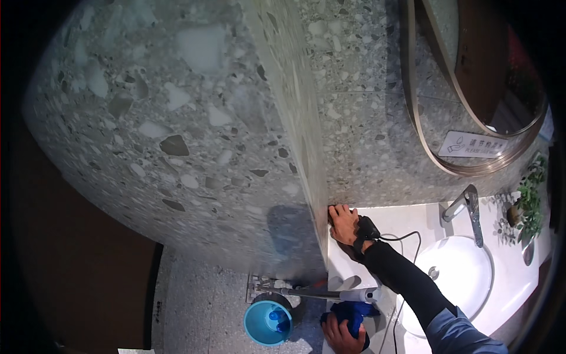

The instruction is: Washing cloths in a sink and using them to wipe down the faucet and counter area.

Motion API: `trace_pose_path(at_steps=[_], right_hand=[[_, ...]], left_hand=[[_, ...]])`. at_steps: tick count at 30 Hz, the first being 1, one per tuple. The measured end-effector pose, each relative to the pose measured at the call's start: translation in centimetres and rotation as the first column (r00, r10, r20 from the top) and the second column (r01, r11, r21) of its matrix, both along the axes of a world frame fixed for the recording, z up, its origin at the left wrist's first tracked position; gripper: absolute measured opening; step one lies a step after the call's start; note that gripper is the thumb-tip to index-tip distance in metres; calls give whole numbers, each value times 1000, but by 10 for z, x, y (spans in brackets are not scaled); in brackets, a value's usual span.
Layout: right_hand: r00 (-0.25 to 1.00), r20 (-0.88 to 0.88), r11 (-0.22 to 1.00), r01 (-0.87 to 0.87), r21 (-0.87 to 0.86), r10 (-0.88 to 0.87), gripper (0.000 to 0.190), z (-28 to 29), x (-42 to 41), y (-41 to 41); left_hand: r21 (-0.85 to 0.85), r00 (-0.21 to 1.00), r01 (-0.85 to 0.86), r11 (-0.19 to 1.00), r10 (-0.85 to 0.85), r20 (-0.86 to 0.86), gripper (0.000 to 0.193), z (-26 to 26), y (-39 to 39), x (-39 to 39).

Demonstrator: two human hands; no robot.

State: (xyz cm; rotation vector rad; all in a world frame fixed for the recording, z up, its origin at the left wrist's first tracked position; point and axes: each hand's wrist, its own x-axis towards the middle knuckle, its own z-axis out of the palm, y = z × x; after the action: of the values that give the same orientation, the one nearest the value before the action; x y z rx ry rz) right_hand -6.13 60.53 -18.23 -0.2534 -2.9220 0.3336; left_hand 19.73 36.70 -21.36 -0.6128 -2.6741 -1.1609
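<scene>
My right hand (345, 225) rests palm down at the far left corner of the white vanity counter (407, 217), where it meets the stone-patterned walls. Its fingers are a little apart, with no object visible in them; a dark shadow or reflection lies beneath. A black device with a cable is strapped to that wrist. At the bottom, my left hand (342, 334) grips a bunched dark blue cloth (351, 313) at the counter's front left edge. Between the hands, the white grip of a metal-poled tool (353, 295) leans over the counter edge, its pole reaching down towards the floor.
A round white washbasin (464, 270) and a chrome faucet (464, 210) are to the right, with a potted plant (530, 199) beyond. A mirror (424, 146) hangs above, near a sign. On the floor stands a light blue bucket (247, 325) with blue items inside. Cables cross the counter.
</scene>
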Motion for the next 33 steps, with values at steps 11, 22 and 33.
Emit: trace_pose_path(at_steps=[11,22,33], right_hand=[[999,14,999,51,-9,-50,55,4,16,9],[974,227,995,12,-94,9,48,6,-12,16],[989,140,997,61,-49,-53,56,-6,-4,10]], left_hand=[[7,1000,-5,1000,5,15,53,3,-1,-3],[7,1000,11,1000,-11,-20,56,1,-2,-1],[37,1000,-2,999,2,-9,56,4,1,-2]])
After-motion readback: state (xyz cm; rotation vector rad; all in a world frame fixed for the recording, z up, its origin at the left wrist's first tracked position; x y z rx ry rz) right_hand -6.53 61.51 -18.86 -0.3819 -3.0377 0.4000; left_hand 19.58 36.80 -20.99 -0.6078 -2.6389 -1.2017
